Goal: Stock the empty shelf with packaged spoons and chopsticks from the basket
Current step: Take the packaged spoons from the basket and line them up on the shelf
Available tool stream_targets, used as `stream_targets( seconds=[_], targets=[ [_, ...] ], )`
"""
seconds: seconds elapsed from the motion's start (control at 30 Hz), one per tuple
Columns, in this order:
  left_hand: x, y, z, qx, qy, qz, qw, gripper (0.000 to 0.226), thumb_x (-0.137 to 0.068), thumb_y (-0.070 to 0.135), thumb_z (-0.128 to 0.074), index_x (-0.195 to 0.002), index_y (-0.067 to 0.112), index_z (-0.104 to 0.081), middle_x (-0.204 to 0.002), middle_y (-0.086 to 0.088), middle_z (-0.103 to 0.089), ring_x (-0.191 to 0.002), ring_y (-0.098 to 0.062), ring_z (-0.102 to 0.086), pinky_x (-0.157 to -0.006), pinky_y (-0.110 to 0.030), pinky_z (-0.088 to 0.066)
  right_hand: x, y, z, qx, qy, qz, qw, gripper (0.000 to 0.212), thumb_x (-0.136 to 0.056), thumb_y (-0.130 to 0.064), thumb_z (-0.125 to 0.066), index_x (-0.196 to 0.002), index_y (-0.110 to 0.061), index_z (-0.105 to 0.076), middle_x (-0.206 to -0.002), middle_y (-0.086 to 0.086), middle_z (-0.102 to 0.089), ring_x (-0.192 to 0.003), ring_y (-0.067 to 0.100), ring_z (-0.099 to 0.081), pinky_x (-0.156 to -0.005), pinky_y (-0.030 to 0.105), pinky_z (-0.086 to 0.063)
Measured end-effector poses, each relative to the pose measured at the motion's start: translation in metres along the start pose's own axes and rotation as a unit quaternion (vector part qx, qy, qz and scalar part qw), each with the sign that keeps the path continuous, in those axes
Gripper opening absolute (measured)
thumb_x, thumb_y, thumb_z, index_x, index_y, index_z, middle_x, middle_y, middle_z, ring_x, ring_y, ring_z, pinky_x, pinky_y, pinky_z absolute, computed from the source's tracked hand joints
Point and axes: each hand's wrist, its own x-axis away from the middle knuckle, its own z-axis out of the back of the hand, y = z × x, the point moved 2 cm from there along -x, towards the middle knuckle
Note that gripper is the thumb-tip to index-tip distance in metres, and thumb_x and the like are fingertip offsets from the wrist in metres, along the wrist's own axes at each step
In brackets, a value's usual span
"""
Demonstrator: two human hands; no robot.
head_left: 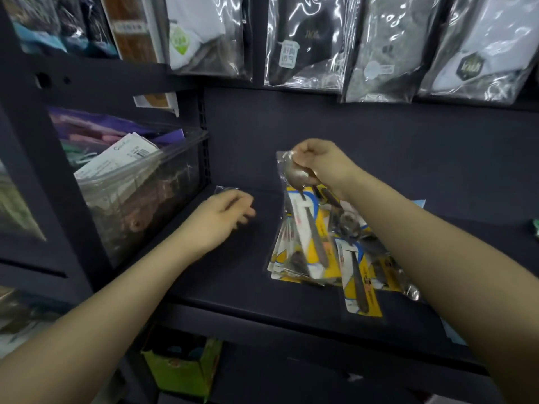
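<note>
My right hand [320, 161] grips the top of a bunch of packaged spoons [303, 237], clear bags with yellow, white and blue cards, standing tilted on the dark shelf [221, 275]. More spoon packs [361, 281] lie flat on the shelf beside them, under my right forearm. My left hand [224, 217] hovers low over the shelf's left part with its fingers loosely curled; a clear plastic edge [226, 189] shows just behind it, and whether the hand touches it I cannot tell. No basket or chopsticks are in sight.
A clear bin [140, 199] of packaged goods fills the neighbouring shelf at left. Bagged socks [303, 42] hang above. A green carton [180, 368] stands on the shelf below. A small green item [535, 225] peeks in at the right edge.
</note>
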Motion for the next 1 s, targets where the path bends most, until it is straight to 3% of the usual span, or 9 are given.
stream_targets(
  seconds=[0.13, 0.2, 0.3, 0.4, 0.5, 0.63, 0.73, 0.87, 1.0],
  targets=[
    [0.015, 0.010, -0.003, 0.117, -0.020, 0.019, 0.993, 0.016, -0.092, 0.028, -0.049, -0.086, 0.016, -0.058, -0.073, -0.008, -0.058, -0.061, -0.013, -0.056, -0.061, -0.026, -0.042, -0.015, -0.010, -0.026, -0.050, 0.057, -0.012, 0.997, 0.025, -0.090, 0.000, -0.049, -0.070, -0.016, -0.050, -0.068, 0.002, -0.049, -0.055, 0.009, -0.050, -0.041, 0.020, -0.047],
    [0.015, 0.001, 0.005, 0.091, 0.005, 0.049, 0.995, 0.004, -0.090, 0.018, -0.054, -0.090, 0.021, -0.056, -0.075, -0.012, -0.053, -0.057, -0.015, -0.051, -0.053, -0.025, -0.039, -0.018, -0.005, -0.038, -0.073, 0.033, -0.045, 0.996, 0.020, -0.090, 0.002, -0.048, -0.077, -0.012, -0.051, -0.073, 0.003, -0.048, -0.061, 0.011, -0.050, -0.042, 0.016, -0.051],
    [0.012, -0.021, 0.020, -0.062, 0.048, 0.080, 0.994, 0.025, -0.087, 0.021, -0.058, -0.111, 0.019, -0.052, -0.082, -0.005, -0.059, -0.060, -0.017, -0.051, -0.057, -0.026, -0.041, -0.019, 0.011, -0.054, -0.030, -0.047, -0.093, 0.994, 0.014, -0.092, 0.002, -0.046, -0.097, -0.008, -0.053, -0.075, 0.004, -0.048, -0.063, 0.011, -0.049, -0.053, 0.019, -0.053],
    [0.014, -0.039, 0.026, -0.247, 0.046, 0.073, 0.965, 0.043, -0.085, 0.027, -0.055, -0.125, 0.017, -0.044, -0.095, -0.012, -0.065, -0.082, -0.030, -0.062, -0.066, -0.029, -0.042, -0.022, 0.030, -0.070, 0.090, -0.115, -0.097, 0.985, 0.030, -0.091, 0.002, -0.046, -0.120, -0.003, -0.051, -0.081, 0.006, -0.050, -0.067, 0.013, -0.049, -0.063, 0.022, -0.047],
    [0.012, -0.054, 0.027, -0.354, 0.001, 0.027, 0.935, 0.049, -0.079, 0.046, -0.043, -0.117, 0.015, -0.053, -0.107, -0.014, -0.060, -0.105, -0.034, -0.055, -0.088, -0.035, -0.044, -0.020, 0.038, -0.088, 0.227, -0.196, -0.041, 0.953, 0.029, -0.089, -0.008, -0.055, -0.117, 0.001, -0.055, -0.098, 0.011, -0.054, -0.088, 0.023, -0.053, -0.070, 0.026, -0.045],
    [0.008, -0.069, 0.023, -0.384, -0.060, 0.009, 0.922, 0.086, -0.066, 0.065, -0.016, -0.129, 0.017, -0.048, -0.138, -0.011, -0.043, -0.129, -0.031, -0.039, -0.107, -0.040, -0.034, -0.023, 0.038, -0.104, 0.409, -0.249, 0.029, 0.877, 0.045, -0.089, -0.029, -0.057, -0.124, -0.001, -0.053, -0.127, 0.015, -0.054, -0.118, 0.030, -0.050, -0.098, 0.035, -0.042],
    [0.002, -0.076, 0.023, -0.372, -0.087, 0.000, 0.924, 0.086, -0.067, 0.066, -0.007, -0.138, 0.027, -0.037, -0.149, -0.010, -0.031, -0.139, -0.030, -0.027, -0.110, -0.040, -0.030, -0.029, 0.043, -0.109, 0.459, -0.254, 0.035, 0.850, 0.054, -0.090, -0.039, -0.054, -0.131, -0.004, -0.047, -0.135, 0.017, -0.043, -0.129, 0.030, -0.039, -0.106, 0.037, -0.036],
    [-0.014, -0.070, 0.029, -0.371, -0.112, 0.056, 0.920, 0.056, -0.092, 0.052, -0.030, -0.144, 0.031, -0.022, -0.157, -0.005, -0.014, -0.144, -0.020, -0.013, -0.117, -0.033, -0.016, -0.048, 0.055, -0.111, 0.487, -0.242, 0.019, 0.839, 0.058, -0.091, -0.042, -0.049, -0.137, -0.007, -0.041, -0.151, 0.019, -0.026, -0.139, 0.033, -0.029, -0.112, 0.036, -0.030],
    [-0.027, -0.067, 0.028, -0.361, -0.125, 0.106, 0.918, 0.070, -0.088, 0.061, -0.031, -0.146, 0.031, -0.009, -0.158, -0.004, -0.005, -0.145, -0.019, -0.006, -0.118, -0.031, -0.007, -0.068, 0.061, -0.105, 0.496, -0.236, 0.006, 0.836, 0.059, -0.096, -0.036, -0.043, -0.143, -0.002, -0.030, -0.158, 0.016, -0.012, -0.147, 0.024, -0.013, -0.117, 0.031, -0.021]
  ],
)
